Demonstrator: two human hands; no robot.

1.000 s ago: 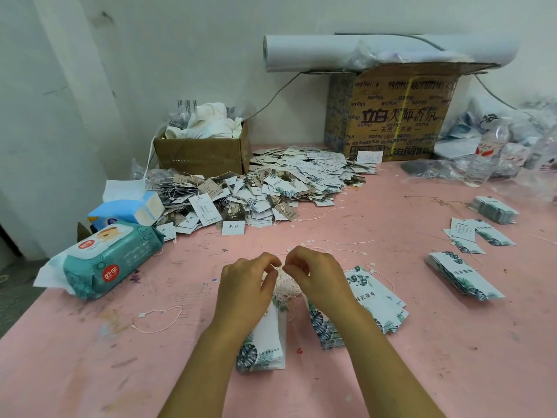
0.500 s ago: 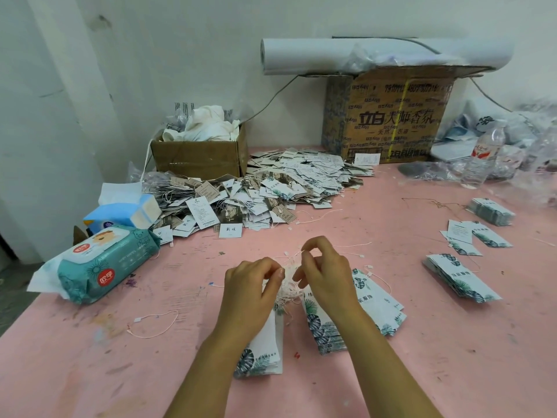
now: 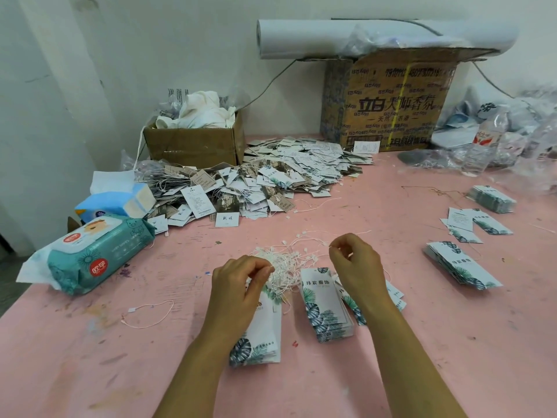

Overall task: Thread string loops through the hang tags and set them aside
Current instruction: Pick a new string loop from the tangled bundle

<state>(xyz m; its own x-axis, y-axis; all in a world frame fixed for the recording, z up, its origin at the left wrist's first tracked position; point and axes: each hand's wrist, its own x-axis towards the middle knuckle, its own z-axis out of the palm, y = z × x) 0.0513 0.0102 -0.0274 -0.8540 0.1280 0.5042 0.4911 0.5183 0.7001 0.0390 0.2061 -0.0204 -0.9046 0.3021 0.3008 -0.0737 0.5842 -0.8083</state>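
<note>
While the left hand [image 3: 241,286] rests low in the middle of the frame over a stack of leaf-printed hang tags [image 3: 260,348], its thumb and forefinger are curled and pinch the left edge of a tangled bundle of white string loops [image 3: 287,262]. The right hand [image 3: 358,267], just right of the bundle, is raised off the pink table [image 3: 407,357]. Its fingers are curled in, with thumb and forefinger narrowly pinching what looks like a single string [image 3: 349,254]. Between the two wrists lies a second stack of hang tags [image 3: 325,309], face up. More tag stacks [image 3: 461,267] sit at the right edge. A big heap of strung tags [image 3: 271,182] spreads across the upper middle, in front of a small cardboard box [image 3: 193,146] and a printed carton [image 3: 391,101]. A wet-wipes pack [image 3: 99,251] lies at the left, and a loose string loop [image 3: 147,315] below it.
</note>
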